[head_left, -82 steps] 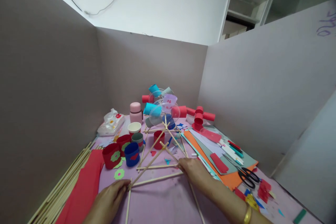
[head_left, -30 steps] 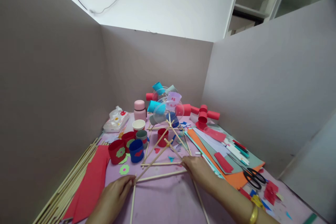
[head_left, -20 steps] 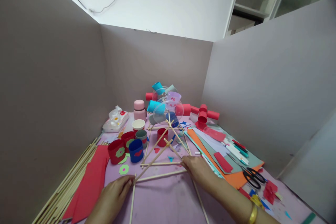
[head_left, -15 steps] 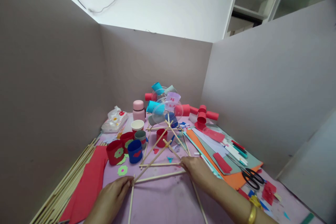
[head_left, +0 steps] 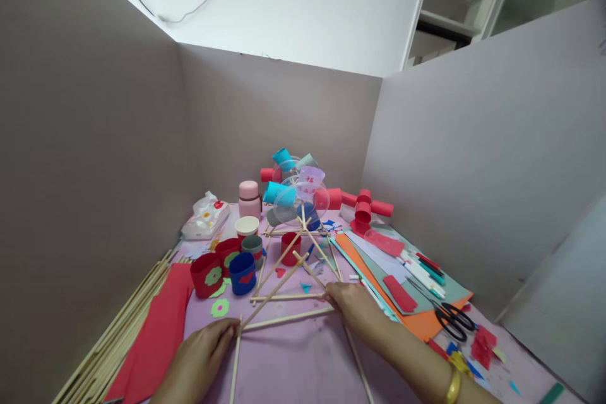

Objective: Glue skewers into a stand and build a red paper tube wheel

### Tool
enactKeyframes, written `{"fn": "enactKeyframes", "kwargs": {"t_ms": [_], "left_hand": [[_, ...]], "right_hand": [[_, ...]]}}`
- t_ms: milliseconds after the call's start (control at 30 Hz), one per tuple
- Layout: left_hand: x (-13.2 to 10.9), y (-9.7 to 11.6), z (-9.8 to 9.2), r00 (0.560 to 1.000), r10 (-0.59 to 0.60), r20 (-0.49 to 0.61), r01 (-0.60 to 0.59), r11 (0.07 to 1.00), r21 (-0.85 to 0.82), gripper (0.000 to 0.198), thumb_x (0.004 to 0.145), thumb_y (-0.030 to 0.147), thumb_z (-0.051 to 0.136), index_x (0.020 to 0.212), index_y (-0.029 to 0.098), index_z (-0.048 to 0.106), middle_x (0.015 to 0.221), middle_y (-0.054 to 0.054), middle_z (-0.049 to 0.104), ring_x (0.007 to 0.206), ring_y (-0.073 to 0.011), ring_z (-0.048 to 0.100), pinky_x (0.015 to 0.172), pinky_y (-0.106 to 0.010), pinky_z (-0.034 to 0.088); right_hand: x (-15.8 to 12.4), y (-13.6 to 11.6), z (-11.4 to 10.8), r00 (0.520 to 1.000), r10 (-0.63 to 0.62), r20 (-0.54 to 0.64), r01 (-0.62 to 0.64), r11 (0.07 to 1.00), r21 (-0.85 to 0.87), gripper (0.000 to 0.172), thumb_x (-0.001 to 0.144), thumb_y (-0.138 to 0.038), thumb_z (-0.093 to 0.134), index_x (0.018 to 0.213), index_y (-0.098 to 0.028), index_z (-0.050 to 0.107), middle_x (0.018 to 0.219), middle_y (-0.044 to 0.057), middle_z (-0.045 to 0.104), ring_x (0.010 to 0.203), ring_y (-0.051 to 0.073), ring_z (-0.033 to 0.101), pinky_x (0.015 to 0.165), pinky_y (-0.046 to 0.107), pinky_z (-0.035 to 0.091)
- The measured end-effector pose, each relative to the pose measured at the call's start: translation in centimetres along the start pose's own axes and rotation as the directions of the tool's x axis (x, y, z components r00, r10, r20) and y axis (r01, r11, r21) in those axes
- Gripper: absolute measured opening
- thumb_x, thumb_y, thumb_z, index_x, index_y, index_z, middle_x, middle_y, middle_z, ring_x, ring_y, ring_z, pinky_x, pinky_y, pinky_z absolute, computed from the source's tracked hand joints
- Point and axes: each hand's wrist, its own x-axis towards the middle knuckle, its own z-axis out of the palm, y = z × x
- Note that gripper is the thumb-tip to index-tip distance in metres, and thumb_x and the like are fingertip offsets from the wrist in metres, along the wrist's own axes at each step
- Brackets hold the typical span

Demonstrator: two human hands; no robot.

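Note:
A frame of thin wooden sticks [head_left: 290,319] stands in front of me, two of its sticks crossing at the top. My left hand [head_left: 208,350] pinches the frame's lower left corner, where several sticks meet. At the lower right corner, my right hand [head_left: 353,309] has its fingers closed round the joint, which it partly hides. Just behind is a second stick frame [head_left: 284,251] carrying a wheel of clear plastic discs [head_left: 288,201] with coloured paper tubes, such as a light blue tube [head_left: 279,193]. A red paper ring [head_left: 290,249] stands by that frame.
Long sticks [head_left: 118,322] and red sheets [head_left: 158,334] lie left. Decorated paper rings [head_left: 243,274], a paper cup [head_left: 247,226], a pink flask [head_left: 249,199] and a tissue pack [head_left: 206,218] stand back left. Coloured paper [head_left: 426,323], markers [head_left: 430,279] and black-handled scissors [head_left: 455,322] lie right.
Both hands stay at the two lower corners of the stick frame. The whole view has shifted very slightly; nothing else visibly differs.

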Motion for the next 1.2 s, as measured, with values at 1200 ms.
{"fn": "enactKeyframes", "kwargs": {"t_ms": [1200], "left_hand": [[0.11,0.07,0.22,0.997,0.015,-0.082,-0.016,1.000,-0.006,0.040,0.082,0.036,0.035,0.095,0.021,0.070,0.102,-0.006,0.072,0.097,-0.0245,0.065,0.084,-0.033,0.050]], "right_hand": [[-0.08,-0.25,-0.56,1.000,0.012,0.013,-0.012,1.000,-0.013,0.021,0.091,-0.019,0.043,0.085,-0.019,0.064,0.084,0.006,0.072,0.075,0.017,0.065,0.055,0.024,0.029]]}}
